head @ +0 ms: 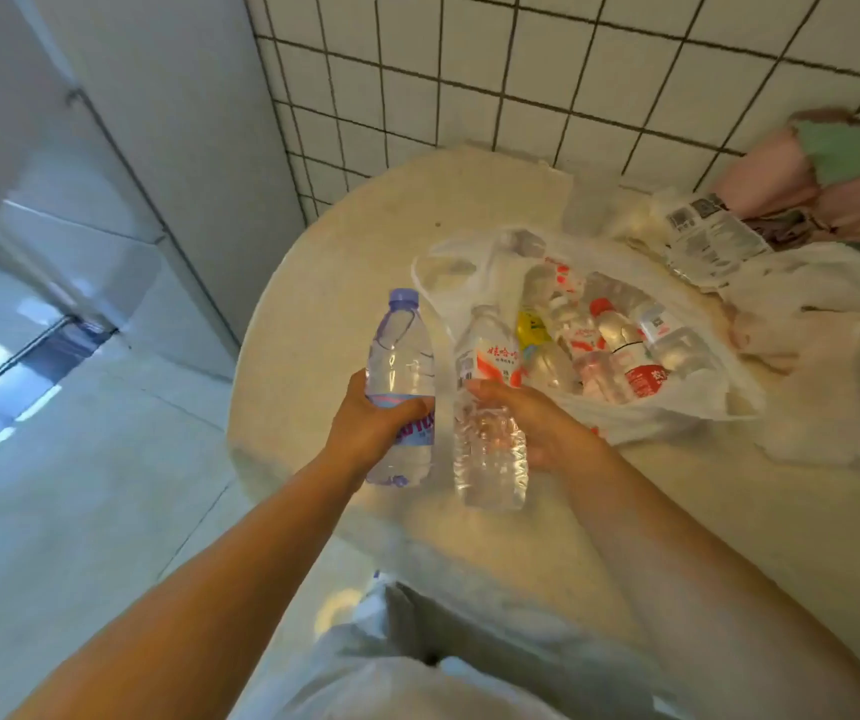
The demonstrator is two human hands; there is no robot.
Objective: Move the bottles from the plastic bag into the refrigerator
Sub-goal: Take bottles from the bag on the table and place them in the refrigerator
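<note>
My left hand (371,423) grips a clear water bottle with a purple cap and purple label (401,366), held upright over the round table's left side. My right hand (532,423) grips a second clear bottle with a red and white label (490,402), just left of the bag's mouth. The clear plastic bag (677,407) lies open on the table and holds several more bottles (610,340) lying on their sides, with red, white and yellow labels. The white refrigerator (121,163) stands to the left, its doors closed.
The round cream table (345,262) stands against a white tiled wall (521,70). Another crumpled white bag (828,387) and a printed wrapper (708,236) lie at the right. Pink and green cloth (833,163) sits at the far right. Pale floor tiles (80,485) lie on the left.
</note>
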